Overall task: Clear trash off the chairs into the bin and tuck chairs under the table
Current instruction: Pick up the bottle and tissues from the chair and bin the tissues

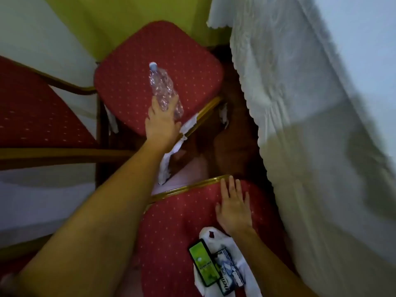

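Observation:
A crumpled clear plastic bottle [161,88] with a pale cap lies on the red seat of the far chair [128,82]. My left hand [161,123] reaches over it, fingers wrapped around the bottle's lower end. On the near red chair [171,232] my right hand [233,209] rests flat with fingers spread, holding nothing. Behind that hand lie a white plastic bag [211,234], a green packet [203,264] and a blue-and-white gum packet [228,271].
A table draped in a white lace cloth [300,125] fills the right side, its hem hanging beside both chairs. A third red chair [32,116] stands at the left. Torn white wrapping [169,161] hangs from the far chair's gold frame. A yellow-green wall is behind.

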